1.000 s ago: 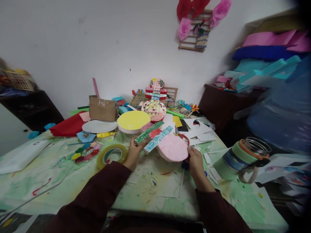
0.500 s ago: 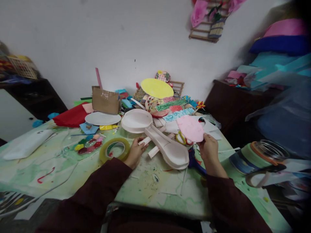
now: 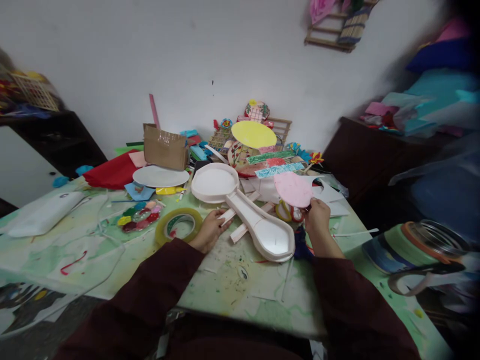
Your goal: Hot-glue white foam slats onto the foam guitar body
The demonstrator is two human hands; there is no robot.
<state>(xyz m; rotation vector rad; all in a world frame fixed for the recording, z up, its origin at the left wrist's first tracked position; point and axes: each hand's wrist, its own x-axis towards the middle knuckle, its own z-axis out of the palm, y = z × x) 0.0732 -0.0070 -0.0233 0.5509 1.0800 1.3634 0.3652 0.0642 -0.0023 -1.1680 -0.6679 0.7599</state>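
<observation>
My right hand [image 3: 317, 219] pinches the edge of a painted guitar-shaped lid, lifted off the table: a pink round end [image 3: 293, 189], green, red and blue strips [image 3: 276, 165] and a yellow round end [image 3: 253, 134] at the far side. Under it lies a white foam guitar-shaped tray [image 3: 250, 213], hollow side up. My left hand [image 3: 208, 233] rests curled beside the tray's neck, fingers on a white stick [image 3: 227, 216]. Scissors with red and yellow handles [image 3: 288, 212] lie just left of my right hand.
A tape roll [image 3: 178, 226] and a paint palette [image 3: 139, 218] sit left of my left hand. Farther back are a cardboard box [image 3: 165, 147], a white plate [image 3: 160, 176], red paper [image 3: 111, 174] and craft clutter. A green mug [image 3: 408, 248] stands at the right edge.
The painted lid, which lay over the white tray a second ago, has been lifted by my right hand and swung back and right, uncovering the tray. My left hand stayed by the tray's neck.
</observation>
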